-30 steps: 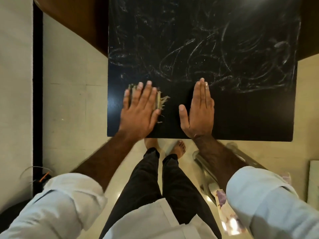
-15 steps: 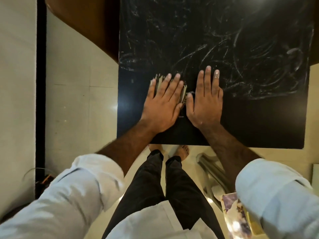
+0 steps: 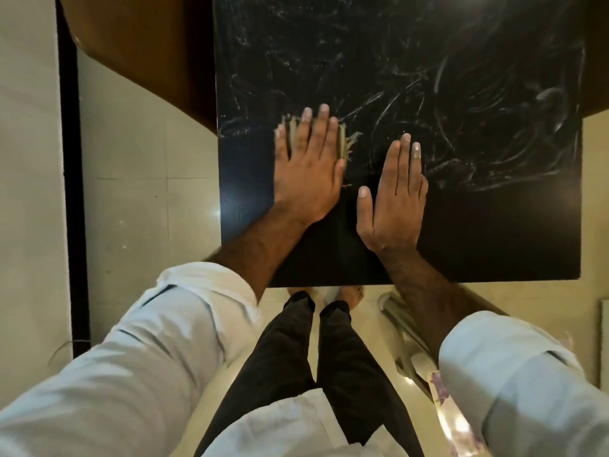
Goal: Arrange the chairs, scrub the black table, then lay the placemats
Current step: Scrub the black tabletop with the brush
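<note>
Looks like we're mid-scrub. Left hand [image 3: 306, 173] lies flat, fingers straight, pressing the pad [image 3: 344, 143] onto the table [image 3: 494, 232], on its near-left part. Right hand [image 3: 393, 199] is flat on the bare top just beside it, holding nothing. Near strip looks clean-ish, but the far part is all white swirly smears, so plenty of scrubbing left I'd say. No placemats on it yet.

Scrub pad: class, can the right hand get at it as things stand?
Partly, likely: the left hand covers most of the scrub pad; the right hand lies beside its frayed edge.
</note>
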Tool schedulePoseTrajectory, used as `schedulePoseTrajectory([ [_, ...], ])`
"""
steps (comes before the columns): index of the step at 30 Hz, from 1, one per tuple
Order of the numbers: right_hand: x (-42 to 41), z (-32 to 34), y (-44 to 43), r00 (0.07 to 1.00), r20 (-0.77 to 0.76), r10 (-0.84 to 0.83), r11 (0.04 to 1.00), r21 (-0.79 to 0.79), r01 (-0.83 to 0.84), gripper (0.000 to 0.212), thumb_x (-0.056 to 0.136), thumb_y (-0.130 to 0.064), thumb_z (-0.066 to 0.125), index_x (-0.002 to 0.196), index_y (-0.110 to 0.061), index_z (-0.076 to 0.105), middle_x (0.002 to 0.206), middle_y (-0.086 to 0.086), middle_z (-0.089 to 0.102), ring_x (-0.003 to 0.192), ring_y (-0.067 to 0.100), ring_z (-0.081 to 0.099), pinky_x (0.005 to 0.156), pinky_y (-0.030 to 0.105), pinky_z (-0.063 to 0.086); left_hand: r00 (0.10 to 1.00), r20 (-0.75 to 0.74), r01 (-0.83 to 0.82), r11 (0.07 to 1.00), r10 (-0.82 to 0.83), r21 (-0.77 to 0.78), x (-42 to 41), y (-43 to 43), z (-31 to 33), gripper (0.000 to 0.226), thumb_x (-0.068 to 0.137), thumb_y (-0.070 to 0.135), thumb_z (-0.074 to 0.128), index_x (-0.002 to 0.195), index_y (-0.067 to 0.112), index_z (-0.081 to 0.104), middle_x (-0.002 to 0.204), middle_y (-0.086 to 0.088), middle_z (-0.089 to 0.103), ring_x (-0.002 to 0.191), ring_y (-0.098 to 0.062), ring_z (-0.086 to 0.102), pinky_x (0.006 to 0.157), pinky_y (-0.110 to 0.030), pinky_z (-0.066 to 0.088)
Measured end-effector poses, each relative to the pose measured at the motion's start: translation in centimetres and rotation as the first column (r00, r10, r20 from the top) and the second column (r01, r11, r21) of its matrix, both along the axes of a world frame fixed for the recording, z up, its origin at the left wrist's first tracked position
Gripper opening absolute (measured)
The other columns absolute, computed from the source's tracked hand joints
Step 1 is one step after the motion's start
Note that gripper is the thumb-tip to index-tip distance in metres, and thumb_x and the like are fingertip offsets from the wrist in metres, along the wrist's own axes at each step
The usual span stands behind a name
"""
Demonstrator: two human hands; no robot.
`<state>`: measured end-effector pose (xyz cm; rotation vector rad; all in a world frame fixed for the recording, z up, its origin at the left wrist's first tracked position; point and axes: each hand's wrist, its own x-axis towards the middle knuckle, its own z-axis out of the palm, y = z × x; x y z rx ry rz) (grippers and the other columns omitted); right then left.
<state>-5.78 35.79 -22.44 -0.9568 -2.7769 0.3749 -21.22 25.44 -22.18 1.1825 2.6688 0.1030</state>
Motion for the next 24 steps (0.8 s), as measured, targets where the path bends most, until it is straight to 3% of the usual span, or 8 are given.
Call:
schedulePoseTrajectory([
  [5,0.3,-0.4,0.3,0.981,-0.19,-0.031,0.998,-0.062,0.019,0.076,0.112,-0.043,0.03,0.17,0.006,0.028,0.18,0.023,0.025,0.169,0.036,0.022,0.133,0.055,0.026,0.98,0.14,0.14,0.989,-0.145,0.044,4.0,1.8,0.7,0.077,0.114,0.055,0.019,0.177,0.014,0.002,0.185,-0.009,-0.009,0.171,-0.03,-0.007,0.135,-0.066,0.003],
  [8,0.3,0.5,0.1,0.99,-0.14,-0.024,1.0,-0.012,0.023,0.073,0.111,-0.039,0.04,0.17,0.002,0.03,0.18,0.02,0.025,0.169,0.036,0.021,0.136,0.05,0.022,0.929,0.361,-0.022,0.963,-0.079,0.268,2.3,0.0,2.6,0.072,0.118,0.044,0.028,0.177,0.015,-0.002,0.184,-0.003,-0.016,0.171,-0.024,-0.012,0.137,-0.055,-0.009],
  [10,-0.9,1.4,-1.2,0.999,-0.001,0.042,0.999,0.016,-0.042,0.078,0.109,-0.043,0.046,0.174,-0.004,0.024,0.183,0.017,0.016,0.171,0.036,0.012,0.135,0.051,0.021,0.943,0.328,-0.146,0.953,0.053,0.265,0.2,-2.8,2.8,0.069,0.119,0.042,0.026,0.177,0.015,0.002,0.184,-0.002,-0.012,0.171,-0.024,-0.01,0.138,-0.052,-0.006],
  [12,-2.4,1.8,-3.4,0.99,0.106,0.097,0.995,0.006,-0.098,0.084,0.11,-0.052,0.043,0.176,-0.009,0.016,0.185,0.017,0.005,0.171,0.037,0.004,0.135,0.055,0.02,0.949,0.297,-0.167,0.97,0.109,0.177,-1.3,-5.6,2.0,0.069,0.118,0.045,0.022,0.177,0.014,0.004,0.185,-0.006,-0.009,0.171,-0.024,-0.009,0.138,-0.052,-0.004],
  [16,-4.4,0.9,-6.0,0.977,0.171,0.127,0.992,-0.046,-0.121,0.079,0.112,-0.06,0.033,0.178,-0.021,0.012,0.186,0.013,0.001,0.171,0.037,0.0,0.135,0.056,0.016,0.988,0.137,-0.078,0.996,0.072,0.034,-0.9,-6.8,0.1,0.073,0.114,0.049,0.011,0.177,0.012,0.003,0.185,-0.009,-0.007,0.171,-0.025,-0.008,0.139,-0.053,0.002],
  [19,-1.5,0.4,-6.4,0.967,0.204,0.15,0.988,-0.063,-0.14,0.076,0.113,-0.059,0.033,0.178,-0.028,0.01,0.186,0.008,-0.002,0.172,0.034,-0.003,0.135,0.056,0.015,0.995,0.056,-0.081,0.997,0.081,-0.005,-0.4,-6.3,-0.4,0.074,0.115,0.052,0.008,0.176,0.012,-0.001,0.185,-0.009,-0.008,0.172,-0.026,-0.007,0.139,-0.053,0.004],
  [24,5.1,0.8,-2.9,0.942,0.317,-0.111,0.99,-0.043,0.131,0.076,0.113,-0.06,0.032,0.178,-0.033,0.002,0.186,0.007,-0.006,0.17,0.045,-0.003,0.133,0.068,0.014,0.996,0.006,-0.092,0.996,0.092,0.0,-0.4,-6.2,-0.9,0.073,0.116,0.051,0.011,0.176,0.011,0.0,0.186,-0.009,-0.007,0.172,-0.027,-0.005,0.139,-0.055,0.008],
])
